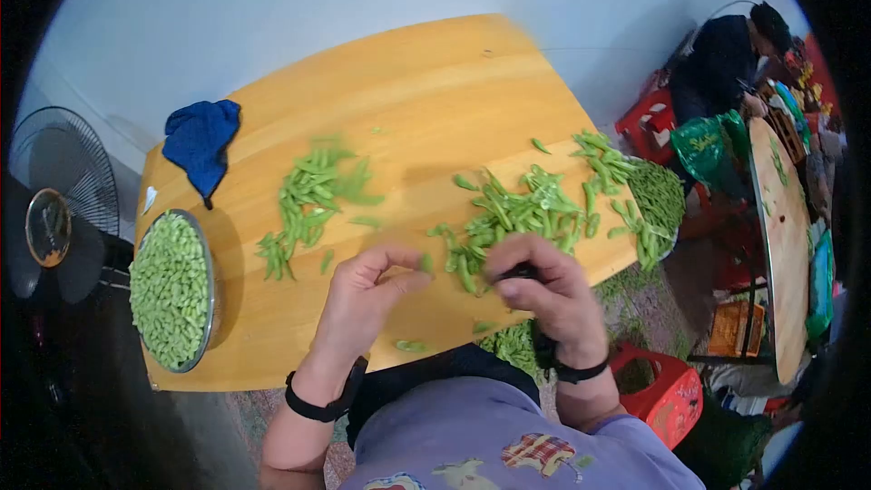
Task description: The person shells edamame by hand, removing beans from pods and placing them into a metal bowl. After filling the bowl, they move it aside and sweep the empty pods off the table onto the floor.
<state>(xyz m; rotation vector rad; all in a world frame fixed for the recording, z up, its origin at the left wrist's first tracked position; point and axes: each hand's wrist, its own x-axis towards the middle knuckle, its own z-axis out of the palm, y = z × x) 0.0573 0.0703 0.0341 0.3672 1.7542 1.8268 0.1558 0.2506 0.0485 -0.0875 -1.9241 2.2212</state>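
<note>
My left hand is over the front of the wooden table, its thumb and forefinger pinched on a small green piece. To its right, my right hand is closed around a small black object. Behind my right hand lies a pile of green pods. A smaller group of pods lies beyond my left hand, partly blurred. One loose pod rests near the front edge.
At the left end stands a metal bowl full of shelled green beans, with a blue cloth behind it. A fan is far left. At right are a red stool, another table and a seated person.
</note>
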